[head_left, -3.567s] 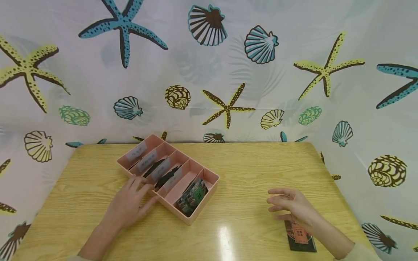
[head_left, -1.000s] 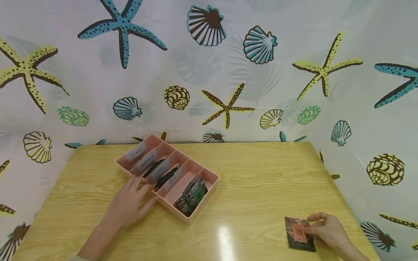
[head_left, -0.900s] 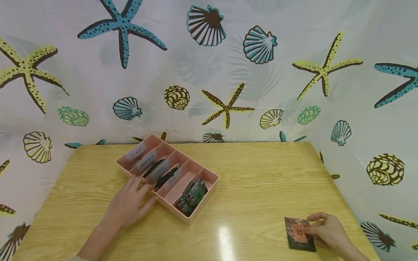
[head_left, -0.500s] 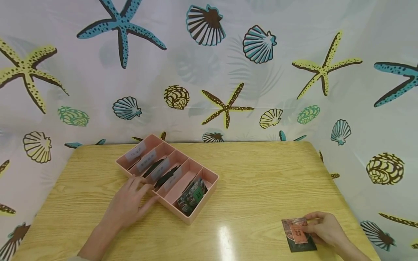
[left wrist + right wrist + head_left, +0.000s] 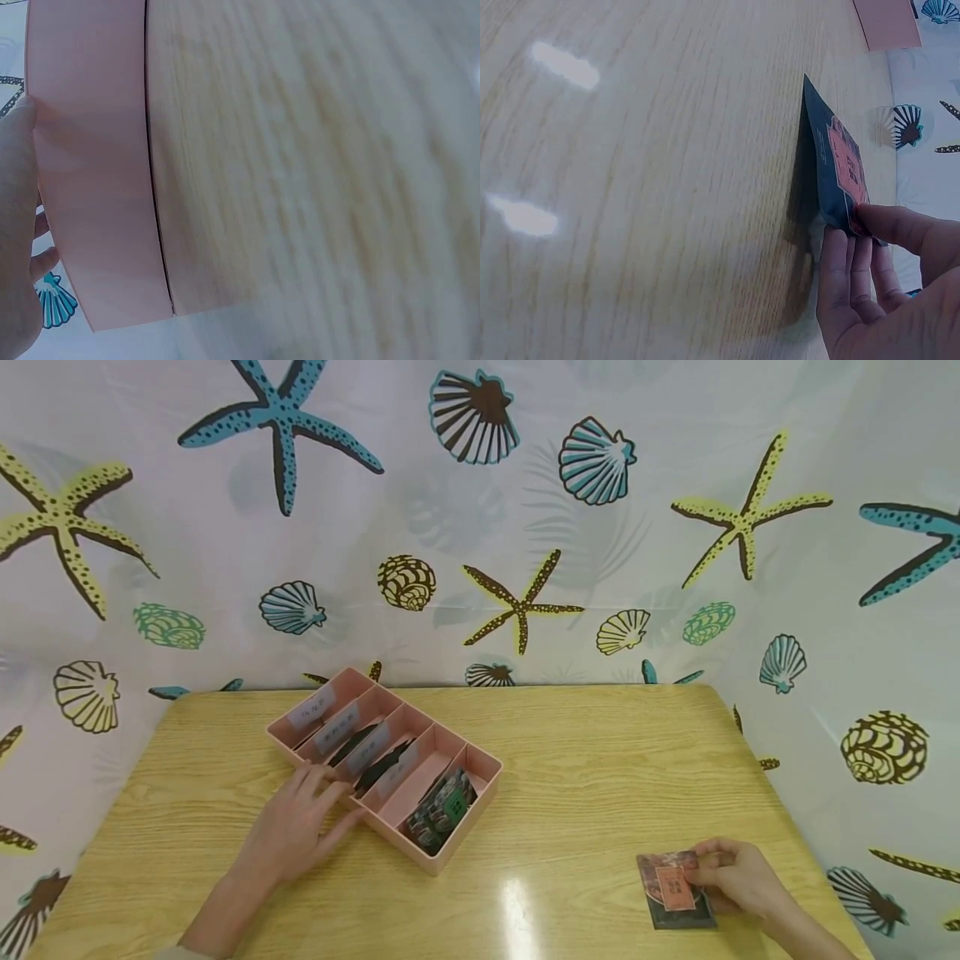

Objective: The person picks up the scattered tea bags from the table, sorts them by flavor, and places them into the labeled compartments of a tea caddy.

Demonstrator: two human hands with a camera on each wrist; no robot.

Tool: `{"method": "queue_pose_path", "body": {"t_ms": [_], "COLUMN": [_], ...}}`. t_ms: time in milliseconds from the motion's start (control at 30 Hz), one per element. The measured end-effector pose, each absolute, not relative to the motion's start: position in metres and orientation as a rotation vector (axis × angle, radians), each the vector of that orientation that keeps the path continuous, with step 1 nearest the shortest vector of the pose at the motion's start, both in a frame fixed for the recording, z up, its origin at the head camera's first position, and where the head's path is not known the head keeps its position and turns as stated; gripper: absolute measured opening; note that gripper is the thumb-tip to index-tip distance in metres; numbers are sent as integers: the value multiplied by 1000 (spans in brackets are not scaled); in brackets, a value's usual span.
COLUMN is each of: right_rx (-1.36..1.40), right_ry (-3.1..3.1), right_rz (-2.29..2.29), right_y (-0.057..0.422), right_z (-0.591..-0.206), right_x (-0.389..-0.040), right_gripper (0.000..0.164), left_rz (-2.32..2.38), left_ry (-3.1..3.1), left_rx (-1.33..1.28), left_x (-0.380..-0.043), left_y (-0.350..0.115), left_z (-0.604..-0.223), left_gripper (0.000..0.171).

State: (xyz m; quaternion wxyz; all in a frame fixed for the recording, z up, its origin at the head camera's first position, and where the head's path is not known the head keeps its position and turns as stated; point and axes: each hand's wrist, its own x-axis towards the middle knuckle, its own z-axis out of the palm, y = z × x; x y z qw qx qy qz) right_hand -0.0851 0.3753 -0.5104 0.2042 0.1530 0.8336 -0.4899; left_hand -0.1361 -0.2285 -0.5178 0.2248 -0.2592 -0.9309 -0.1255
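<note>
My right hand (image 5: 738, 881) pinches a small flat dark packet (image 5: 677, 900) with an orange-red label, thumb on its printed face and fingers behind. In the right wrist view the packet (image 5: 840, 165) is tilted over the table, its shadow beside it. My left hand (image 5: 288, 827) rests against the near side of a pink divided box (image 5: 483, 789), fingertips at the rim and fingers loosely spread. In the left wrist view the thumb and fingertips of that hand (image 5: 15, 217) meet the edge of the pink wall (image 5: 97, 172).
White paper labels (image 5: 336, 729) stand in the box's compartments. Dark packets (image 5: 384, 768) sit in the middle ones, and several packets with a green label (image 5: 442, 810) fill the nearest one. A light wooden table (image 5: 577, 760) meets a shell-patterned curtain (image 5: 480, 527) behind and on both sides.
My right hand has come down onto the packet at the table's right, taken hold of it and shifted it slightly left and up in view. The left hand and box have not moved.
</note>
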Motion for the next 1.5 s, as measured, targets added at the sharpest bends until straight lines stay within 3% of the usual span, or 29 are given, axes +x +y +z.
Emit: {"method": "queue_pose_path", "body": {"t_ms": [400, 633, 900, 1500], "right_rx": [494, 404, 352, 247], "right_ry": [2111, 2002, 1931, 1802], "right_rz": [-1490, -1547, -1619, -1788], "right_y": [364, 363, 346, 303], "right_z": [-501, -498, -494, -495], "right_x": [-84, -89, -96, -110], "right_gripper": [50, 40, 43, 22], "left_rz": [-346, -351, -350, -327], "left_ry": [-2561, -2560, -2565, -2577], "left_rx": [-719, -723, -718, -709], "left_x": [-136, -137, -136, -136], "left_y": [-229, -229, -229, -228], "left_z": [-518, -519, -519, -517], "left_gripper": [30, 30, 30, 30]}}
